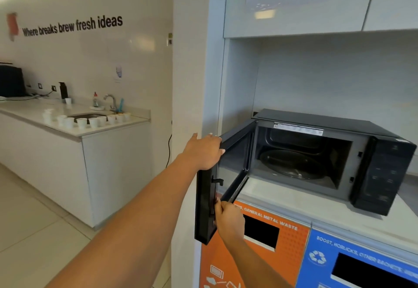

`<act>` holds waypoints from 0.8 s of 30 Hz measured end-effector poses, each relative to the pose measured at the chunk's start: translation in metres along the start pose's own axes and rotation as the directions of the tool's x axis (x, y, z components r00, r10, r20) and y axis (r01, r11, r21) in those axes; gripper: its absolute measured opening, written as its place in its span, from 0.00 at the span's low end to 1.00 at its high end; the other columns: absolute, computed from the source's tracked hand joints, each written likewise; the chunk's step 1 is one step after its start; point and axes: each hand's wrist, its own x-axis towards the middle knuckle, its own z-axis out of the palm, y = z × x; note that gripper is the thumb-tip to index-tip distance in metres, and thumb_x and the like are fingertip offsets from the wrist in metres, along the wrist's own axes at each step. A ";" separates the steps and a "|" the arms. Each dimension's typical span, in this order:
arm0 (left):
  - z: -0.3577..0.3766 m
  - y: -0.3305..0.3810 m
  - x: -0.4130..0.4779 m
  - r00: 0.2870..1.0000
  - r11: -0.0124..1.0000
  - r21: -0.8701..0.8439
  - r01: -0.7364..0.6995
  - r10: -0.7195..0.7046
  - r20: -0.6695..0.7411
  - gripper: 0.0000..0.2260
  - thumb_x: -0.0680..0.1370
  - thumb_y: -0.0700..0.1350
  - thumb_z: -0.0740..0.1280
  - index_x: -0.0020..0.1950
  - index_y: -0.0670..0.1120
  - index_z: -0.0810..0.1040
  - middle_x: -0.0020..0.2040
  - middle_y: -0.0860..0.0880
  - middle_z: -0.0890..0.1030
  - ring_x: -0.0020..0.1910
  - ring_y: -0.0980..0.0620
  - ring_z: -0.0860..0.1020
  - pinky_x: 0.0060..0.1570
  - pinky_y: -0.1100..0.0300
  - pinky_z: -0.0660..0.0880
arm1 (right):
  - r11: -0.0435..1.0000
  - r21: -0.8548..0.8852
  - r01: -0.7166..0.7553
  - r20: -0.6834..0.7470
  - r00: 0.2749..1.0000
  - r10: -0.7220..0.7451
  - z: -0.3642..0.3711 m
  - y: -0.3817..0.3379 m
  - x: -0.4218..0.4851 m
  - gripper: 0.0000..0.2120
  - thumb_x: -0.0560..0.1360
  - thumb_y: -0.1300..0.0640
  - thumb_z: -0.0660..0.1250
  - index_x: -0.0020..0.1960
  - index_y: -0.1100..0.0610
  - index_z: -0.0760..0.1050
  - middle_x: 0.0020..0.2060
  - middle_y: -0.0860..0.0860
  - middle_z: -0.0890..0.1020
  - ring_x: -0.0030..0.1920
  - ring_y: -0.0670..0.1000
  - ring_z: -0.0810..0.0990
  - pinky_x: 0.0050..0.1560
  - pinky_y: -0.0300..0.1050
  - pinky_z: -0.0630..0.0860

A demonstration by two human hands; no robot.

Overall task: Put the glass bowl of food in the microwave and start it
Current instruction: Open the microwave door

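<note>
A black microwave [384,165] stands on a white shelf [294,199] in a wall niche. Its door [204,206] is swung wide open to the left. The cavity holds only the glass turntable [291,163]. My left hand [203,151] grips the top edge of the open door. My right hand [228,217] holds the door's lower inner edge near the latch. No glass bowl of food is in view.
Below the shelf are an orange metal-waste bin front [287,251] and a blue recycling bin front [362,263] with slots. White cabinets [294,3] hang overhead. To the left, a counter [74,129] carries a sink, a tap and several paper cups.
</note>
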 end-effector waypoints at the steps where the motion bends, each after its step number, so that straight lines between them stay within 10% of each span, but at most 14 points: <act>1: 0.001 0.001 0.000 1.000 1.000 0.018 -0.009 0.009 -0.017 0.21 0.83 0.49 0.51 0.75 0.43 0.62 0.75 0.42 0.64 0.76 0.47 0.59 0.74 0.43 0.50 | 1.000 -0.005 -0.002 0.002 1.000 0.002 0.002 0.001 0.001 0.19 0.79 0.50 0.54 0.31 0.51 0.69 0.31 0.50 0.78 0.32 0.50 0.80 0.36 0.43 0.78; 11: 0.006 0.006 0.001 0.993 0.981 0.192 -0.013 0.035 -0.109 0.15 0.83 0.43 0.53 0.67 0.39 0.69 0.62 0.42 0.77 0.61 0.45 0.76 0.71 0.47 0.60 | 0.999 -0.034 -0.009 0.018 1.000 0.010 0.008 0.001 0.002 0.20 0.79 0.51 0.53 0.29 0.49 0.65 0.30 0.51 0.77 0.30 0.49 0.78 0.37 0.45 0.78; 17: 0.009 0.016 0.001 0.990 0.929 0.369 0.012 0.040 -0.134 0.18 0.80 0.37 0.56 0.70 0.37 0.66 0.64 0.40 0.75 0.61 0.43 0.75 0.58 0.54 0.72 | 0.998 -0.068 -0.010 0.049 0.999 0.013 0.003 0.000 0.005 0.18 0.79 0.51 0.53 0.35 0.56 0.72 0.32 0.52 0.78 0.32 0.51 0.78 0.39 0.46 0.78; 24: 0.018 0.024 -0.001 0.990 0.882 0.464 0.080 -0.015 -0.141 0.23 0.81 0.37 0.53 0.75 0.33 0.54 0.73 0.34 0.65 0.71 0.37 0.66 0.68 0.48 0.65 | 0.972 -0.217 0.094 0.174 0.983 -0.056 -0.014 -0.004 0.007 0.18 0.78 0.54 0.54 0.42 0.63 0.78 0.43 0.61 0.83 0.43 0.60 0.82 0.45 0.50 0.79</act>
